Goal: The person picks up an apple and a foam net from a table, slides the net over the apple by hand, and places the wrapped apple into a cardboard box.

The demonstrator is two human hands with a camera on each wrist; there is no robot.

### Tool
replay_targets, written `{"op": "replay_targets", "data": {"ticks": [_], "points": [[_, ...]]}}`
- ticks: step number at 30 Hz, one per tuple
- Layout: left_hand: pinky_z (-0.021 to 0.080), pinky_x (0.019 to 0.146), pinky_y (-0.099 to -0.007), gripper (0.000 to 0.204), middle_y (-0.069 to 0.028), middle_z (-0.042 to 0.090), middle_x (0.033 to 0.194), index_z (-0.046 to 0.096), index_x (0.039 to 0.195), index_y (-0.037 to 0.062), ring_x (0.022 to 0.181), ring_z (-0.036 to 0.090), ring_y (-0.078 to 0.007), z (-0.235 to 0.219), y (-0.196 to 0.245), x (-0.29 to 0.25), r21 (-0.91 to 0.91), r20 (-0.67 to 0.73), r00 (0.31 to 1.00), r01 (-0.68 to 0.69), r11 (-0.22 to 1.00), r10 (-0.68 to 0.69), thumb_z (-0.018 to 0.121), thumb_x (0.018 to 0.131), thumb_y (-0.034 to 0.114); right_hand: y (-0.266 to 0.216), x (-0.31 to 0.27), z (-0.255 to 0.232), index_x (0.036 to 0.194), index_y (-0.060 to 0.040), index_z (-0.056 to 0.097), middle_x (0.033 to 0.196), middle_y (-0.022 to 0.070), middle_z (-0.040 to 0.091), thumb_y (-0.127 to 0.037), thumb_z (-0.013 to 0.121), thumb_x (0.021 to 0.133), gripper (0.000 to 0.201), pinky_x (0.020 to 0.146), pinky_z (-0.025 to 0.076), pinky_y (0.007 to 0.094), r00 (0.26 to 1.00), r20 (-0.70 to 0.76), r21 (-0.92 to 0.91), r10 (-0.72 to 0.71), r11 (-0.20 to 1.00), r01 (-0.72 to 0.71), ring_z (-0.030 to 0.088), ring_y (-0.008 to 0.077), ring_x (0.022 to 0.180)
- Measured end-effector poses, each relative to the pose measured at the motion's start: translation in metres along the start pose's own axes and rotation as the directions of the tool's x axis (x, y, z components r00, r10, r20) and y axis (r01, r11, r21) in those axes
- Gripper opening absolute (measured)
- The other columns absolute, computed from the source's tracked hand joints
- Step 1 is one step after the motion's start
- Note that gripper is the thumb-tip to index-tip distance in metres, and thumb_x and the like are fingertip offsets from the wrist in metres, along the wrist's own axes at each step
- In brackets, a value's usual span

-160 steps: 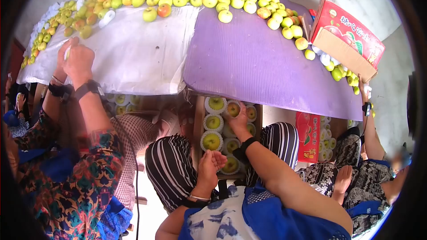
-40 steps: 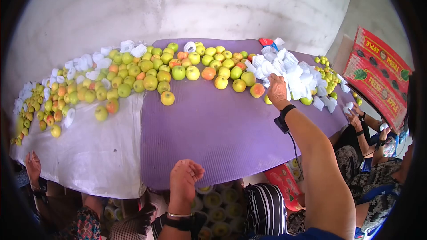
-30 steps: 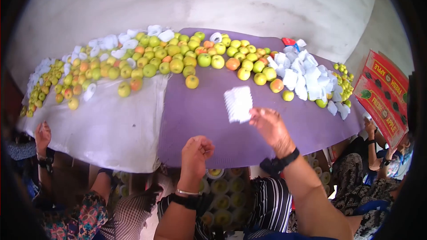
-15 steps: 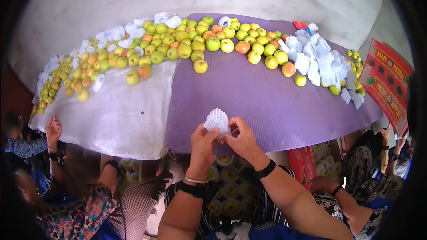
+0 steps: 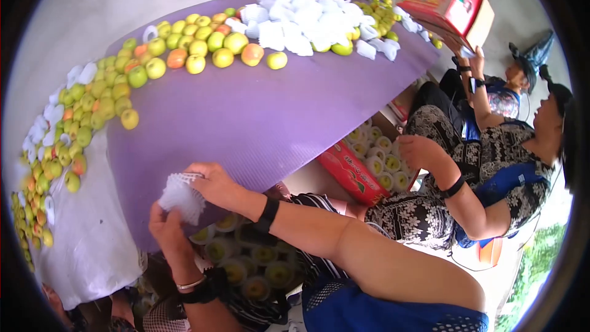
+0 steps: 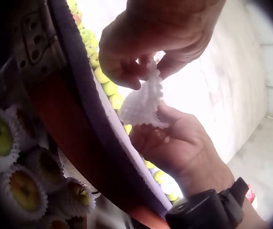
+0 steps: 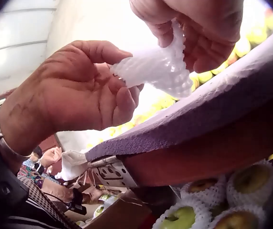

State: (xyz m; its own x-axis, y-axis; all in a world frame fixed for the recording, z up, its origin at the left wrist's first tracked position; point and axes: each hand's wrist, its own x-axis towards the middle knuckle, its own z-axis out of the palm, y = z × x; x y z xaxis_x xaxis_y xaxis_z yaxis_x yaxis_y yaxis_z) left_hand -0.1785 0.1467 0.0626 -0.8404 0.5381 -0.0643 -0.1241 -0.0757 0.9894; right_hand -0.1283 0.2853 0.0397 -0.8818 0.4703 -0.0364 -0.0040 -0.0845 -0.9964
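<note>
Both hands hold one white foam net sleeve [image 5: 182,198] above the front edge of the purple mat. In the head view the left hand [image 5: 171,231] grips its lower left side, while the right hand [image 5: 216,185] pinches its upper edge. The left wrist view has the sleeve [image 6: 143,102] stretched between the left hand [image 6: 179,145] below and the right hand [image 6: 160,38] above. Seen from the right wrist, the left hand [image 7: 79,86] pinches one end of the sleeve [image 7: 155,71] with thumb and fingers, and the right hand [image 7: 198,28] holds the other.
Loose apples [image 5: 222,58] line the far side of the purple mat [image 5: 215,110], with piled foam sleeves [image 5: 295,15] behind. Below the edge lie netted apples [image 5: 264,254]. A red box [image 5: 359,172] of apples stands right, near a seated person [image 5: 491,166]. Another person lifts a carton [image 5: 439,0].
The head view has swung right. The right hand reached to the sleeve pile and brought one sleeve back to the left hand; both hands now hold it, its lower part spread wider.
</note>
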Motion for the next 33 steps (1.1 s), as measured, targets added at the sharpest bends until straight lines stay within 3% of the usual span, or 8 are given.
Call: {"op": "replay_targets", "data": {"ticks": [5, 8, 10, 14, 18, 23, 28, 33], "points": [[0.048, 0.076, -0.029, 0.023, -0.01, 0.059, 0.096, 0.053, 0.102, -0.0027, 0.086, 0.059, -0.0172, -0.012, -0.008, 0.008, -0.277, -0.061, 0.997, 0.037, 0.96, -0.055, 0.046, 0.08, -0.001, 0.001, 0.001, -0.001, 0.104, 0.0052, 0.056, 0.087, 0.0086, 0.061, -0.005, 0.051, 0.085, 0.023, 0.064, 0.047, 0.026, 0.978, 0.144, 0.478, 0.153, 0.854, -0.204, 0.056, 0.0102, 0.076], [0.048, 0.073, -0.0273, 0.024, -0.0079, 0.059, 0.094, 0.053, 0.101, -0.0015, 0.083, 0.058, -0.0143, -0.002, -0.002, 0.004, -0.327, -0.051, 0.996, 0.051, 0.944, -0.071, 0.045, 0.079, -0.002, 0.004, 0.002, 0.003, 0.109, 0.0023, 0.054, 0.088, 0.0074, 0.061, -0.011, 0.055, 0.085, 0.027, 0.065, 0.047, 0.026, 0.965, 0.217, 0.338, 0.149, 0.915, -0.218, 0.057, 0.0108, 0.076], [0.048, 0.076, -0.0283, 0.028, -0.0088, 0.059, 0.097, 0.052, 0.104, -0.0013, 0.085, 0.058, -0.0156, 0.0, -0.003, 0.003, -0.287, -0.016, 0.998, 0.05, 0.957, -0.056, 0.045, 0.077, -0.003, -0.003, -0.002, 0.0, 0.114, -0.003, 0.053, 0.088, 0.006, 0.062, -0.016, 0.057, 0.085, 0.033, 0.065, 0.047, 0.0253, 0.991, 0.057, -0.166, -0.121, 0.978, 0.129, 0.056, 0.0106, 0.075], [0.045, 0.071, -0.0234, 0.025, -0.0039, 0.06, 0.09, 0.056, 0.098, -0.0006, 0.08, 0.056, -0.0094, -0.004, -0.017, 0.004, -0.061, 0.012, 1.0, -0.016, 0.998, 0.017, 0.047, 0.075, -0.006, -0.001, -0.003, -0.002, 0.108, -0.0068, 0.06, 0.086, 0.0036, 0.063, -0.018, 0.058, 0.084, 0.026, 0.065, 0.046, 0.0238, 0.976, 0.06, -0.363, -0.209, 0.906, 0.216, 0.054, 0.0087, 0.069], [0.045, 0.071, -0.0228, 0.018, -0.0036, 0.06, 0.086, 0.058, 0.091, -0.0014, 0.077, 0.056, -0.0091, -0.01, -0.02, 0.005, -0.032, -0.008, 0.999, -0.043, 0.999, 0.042, 0.05, 0.076, -0.005, -0.003, 0.001, -0.003, 0.098, -0.0019, 0.062, 0.085, 0.0044, 0.064, -0.017, 0.057, 0.085, 0.02, 0.064, 0.047, 0.0242, 0.997, 0.021, -0.283, 0.068, 0.957, -0.06, 0.056, 0.0093, 0.068], [0.045, 0.072, -0.023, 0.014, -0.0047, 0.06, 0.085, 0.057, 0.089, -0.0022, 0.077, 0.056, -0.0101, -0.007, -0.008, 0.0, -0.13, -0.064, 0.996, -0.074, 0.989, 0.066, 0.05, 0.078, -0.005, -0.003, 0.003, -0.004, 0.079, -0.003, 0.058, 0.074, 0.0006, 0.057, -0.02, 0.054, 0.088, 0.019, 0.057, 0.043, 0.0239, 0.968, -0.021, 0.44, 0.252, 0.871, -0.217, 0.053, 0.0079, 0.066], [0.046, 0.069, -0.0237, 0.014, -0.0067, 0.058, 0.092, 0.051, 0.097, -0.0017, 0.078, 0.055, -0.0103, -0.008, -0.006, 0.003, -0.457, -0.212, 0.977, -0.119, 0.881, 0.021, 0.048, 0.083, -0.003, -0.011, -0.002, -0.001, 0.086, -0.0058, 0.057, 0.075, -0.0004, 0.056, -0.021, 0.056, 0.088, 0.015, 0.06, 0.043, 0.023, 0.983, 0.03, 0.488, 0.182, 0.855, -0.174, 0.052, 0.0069, 0.067], [0.046, 0.074, -0.025, 0.013, -0.0076, 0.058, 0.094, 0.05, 0.097, -0.0014, 0.083, 0.056, -0.0123, -0.006, -0.007, 0.001, -0.28, -0.297, 0.949, -0.195, 0.94, 0.109, 0.047, 0.084, -0.001, -0.018, -0.01, 0.007, 0.099, -0.0034, 0.055, 0.082, 0.001, 0.058, -0.017, 0.056, 0.087, 0.018, 0.062, 0.044, 0.0221, 0.983, 0.102, 0.333, 0.154, 0.926, -0.179, 0.052, 0.0061, 0.072]]}}
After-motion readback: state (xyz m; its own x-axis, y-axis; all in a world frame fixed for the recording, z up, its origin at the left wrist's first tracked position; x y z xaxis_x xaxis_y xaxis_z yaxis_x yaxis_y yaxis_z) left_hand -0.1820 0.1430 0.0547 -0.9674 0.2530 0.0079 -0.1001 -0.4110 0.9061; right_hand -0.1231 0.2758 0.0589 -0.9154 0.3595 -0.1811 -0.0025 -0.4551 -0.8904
